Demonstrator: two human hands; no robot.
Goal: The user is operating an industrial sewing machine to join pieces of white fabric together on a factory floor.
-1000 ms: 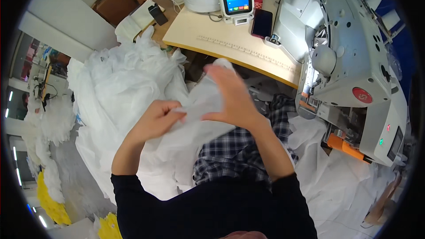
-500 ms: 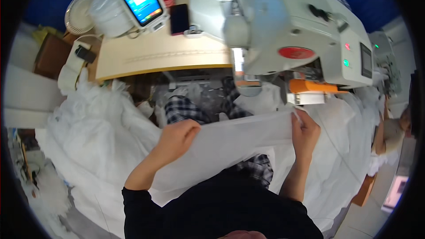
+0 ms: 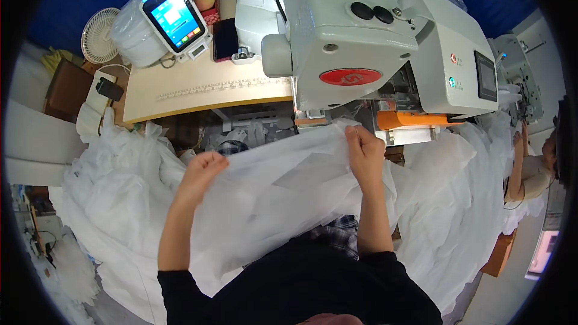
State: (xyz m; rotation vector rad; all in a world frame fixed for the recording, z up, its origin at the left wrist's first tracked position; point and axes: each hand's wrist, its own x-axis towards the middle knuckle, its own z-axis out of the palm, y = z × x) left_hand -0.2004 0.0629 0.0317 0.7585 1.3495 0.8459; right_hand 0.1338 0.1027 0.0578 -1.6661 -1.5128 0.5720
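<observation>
A length of sheer white fabric [image 3: 283, 174] is stretched between my two hands, its upper edge running along the front of the sewing machine [image 3: 349, 42]. My left hand [image 3: 203, 174] is closed on that edge at the left. Closer to the machine, my right hand [image 3: 365, 151] pinches the edge with thumb and fingers, just below and right of the needle area [image 3: 311, 119]. The fabric drapes over my lap and partly covers my checked trousers [image 3: 337, 235].
A pale table [image 3: 211, 93] with a ruler scale holds a lit touchscreen [image 3: 174, 17], a dark phone [image 3: 226, 39] and a white fan [image 3: 100, 35]. An orange part [image 3: 415, 120] juts from the machine. White fabric heaps [image 3: 120, 174] lie both sides; another person [image 3: 533, 171] sits far right.
Both hands have moved left, the right one also upward, bringing the fabric edge up near the machine's needle area. More of the cloth now spreads across my lap, hiding more of my trousers.
</observation>
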